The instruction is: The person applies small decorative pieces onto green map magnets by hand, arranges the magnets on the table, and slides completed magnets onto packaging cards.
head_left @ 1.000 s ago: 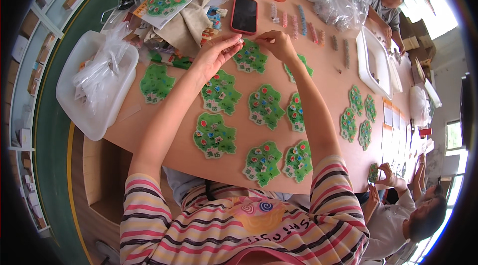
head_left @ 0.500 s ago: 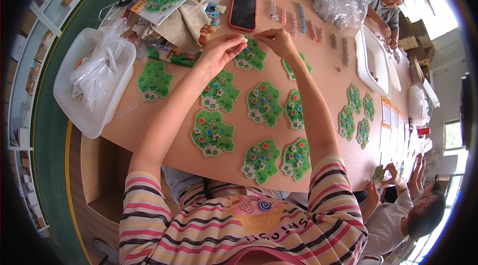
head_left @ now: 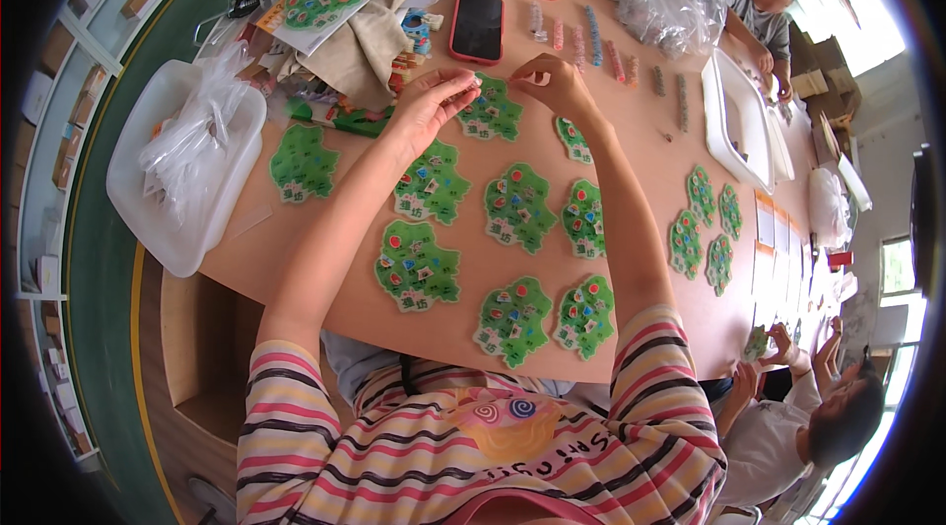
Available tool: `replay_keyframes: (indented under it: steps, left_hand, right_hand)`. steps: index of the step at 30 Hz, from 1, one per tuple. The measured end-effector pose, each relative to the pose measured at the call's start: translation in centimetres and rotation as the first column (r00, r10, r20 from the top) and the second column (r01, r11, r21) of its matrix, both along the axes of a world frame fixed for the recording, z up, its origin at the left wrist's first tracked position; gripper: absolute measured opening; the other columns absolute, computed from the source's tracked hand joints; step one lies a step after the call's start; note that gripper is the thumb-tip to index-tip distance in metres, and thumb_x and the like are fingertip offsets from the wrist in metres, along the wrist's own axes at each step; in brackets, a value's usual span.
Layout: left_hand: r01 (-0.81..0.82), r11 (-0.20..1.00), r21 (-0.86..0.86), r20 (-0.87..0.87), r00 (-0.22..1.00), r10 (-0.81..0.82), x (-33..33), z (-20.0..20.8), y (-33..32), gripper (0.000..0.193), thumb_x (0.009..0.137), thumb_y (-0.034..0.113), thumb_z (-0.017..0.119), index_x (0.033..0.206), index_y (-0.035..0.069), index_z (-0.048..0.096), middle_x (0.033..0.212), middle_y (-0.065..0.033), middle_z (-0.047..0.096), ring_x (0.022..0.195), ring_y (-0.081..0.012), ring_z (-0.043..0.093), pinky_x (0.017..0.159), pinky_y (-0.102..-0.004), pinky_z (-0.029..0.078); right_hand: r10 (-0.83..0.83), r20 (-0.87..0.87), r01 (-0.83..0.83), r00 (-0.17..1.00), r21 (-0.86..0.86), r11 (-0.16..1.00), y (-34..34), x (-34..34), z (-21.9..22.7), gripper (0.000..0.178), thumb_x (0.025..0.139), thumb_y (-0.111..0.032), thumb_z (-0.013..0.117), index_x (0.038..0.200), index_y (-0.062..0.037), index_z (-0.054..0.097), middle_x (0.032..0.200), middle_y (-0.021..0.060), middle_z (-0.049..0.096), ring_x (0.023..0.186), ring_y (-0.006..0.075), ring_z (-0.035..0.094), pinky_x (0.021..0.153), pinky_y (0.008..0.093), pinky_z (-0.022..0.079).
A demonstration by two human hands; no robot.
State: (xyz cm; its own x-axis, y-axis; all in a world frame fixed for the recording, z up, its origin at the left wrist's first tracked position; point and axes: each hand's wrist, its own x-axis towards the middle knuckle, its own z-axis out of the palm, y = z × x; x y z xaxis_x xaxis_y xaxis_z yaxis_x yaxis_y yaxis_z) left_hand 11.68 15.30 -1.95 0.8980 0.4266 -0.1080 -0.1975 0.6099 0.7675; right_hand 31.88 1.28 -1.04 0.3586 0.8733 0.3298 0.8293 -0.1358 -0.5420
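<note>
My left hand (head_left: 434, 103) pinches a small white piece (head_left: 477, 81) between thumb and fingertips, above the near edge of the phone. Just right of it, my right hand (head_left: 554, 85) has thumb and forefinger closed together; whatever is between them is too small to make out. Beneath the hands lies a green map-shaped board (head_left: 490, 111) with small marks. Several similar boards spread toward me, such as one with red, blue and white pieces on it (head_left: 418, 266). A plainer green board (head_left: 303, 164) rests left of my left forearm.
A red-cased phone (head_left: 478, 27) lies beyond my hands, beside several short rows of small coloured pieces (head_left: 595, 36). White bins flank the table, one at left (head_left: 187, 229), another at right (head_left: 724, 131). Cloth (head_left: 365, 67) and papers pile up far left. Co-workers sit right and far right.
My fingertips have drawn slightly apart, the right ones shifting a little to the right. At the lower right, a co-worker's hand with a green board has moved slightly.
</note>
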Motion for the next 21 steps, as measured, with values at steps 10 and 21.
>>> replay_keyframes:
  steps: [10,21]
  left_hand:
    - [-0.018,1.0,-0.003,-0.001,1.0,0.018,-0.4,0.4,0.0,0.015,0.086,0.009,0.065,0.099,0.001,0.064,0.098,-0.0078,0.066,0.092,-0.0146,0.063,0.085,-0.0233,0.052]
    - [0.26,0.965,0.028,0.046,0.964,-0.261,6.7,4.2,-6.2,0.018,0.086,0.008,0.065,0.102,-0.001,0.064,0.101,-0.0069,0.065,0.093,-0.0141,0.063,0.086,-0.022,0.053]
  right_hand:
    - [0.062,0.037,-0.065,0.997,0.073,0.995,-0.4,-2.1,3.2,0.024,0.073,-0.019,0.077,0.094,-0.009,0.072,0.084,0.004,0.065,0.068,0.0161,0.057,0.065,0.0306,0.048]
    - [0.088,-0.489,-0.018,0.868,0.147,0.989,-8.2,-2.1,8.4,0.021,0.082,-0.004,0.069,0.101,0.0035,0.067,0.098,0.0074,0.069,0.089,0.0098,0.062,0.075,0.0212,0.049]
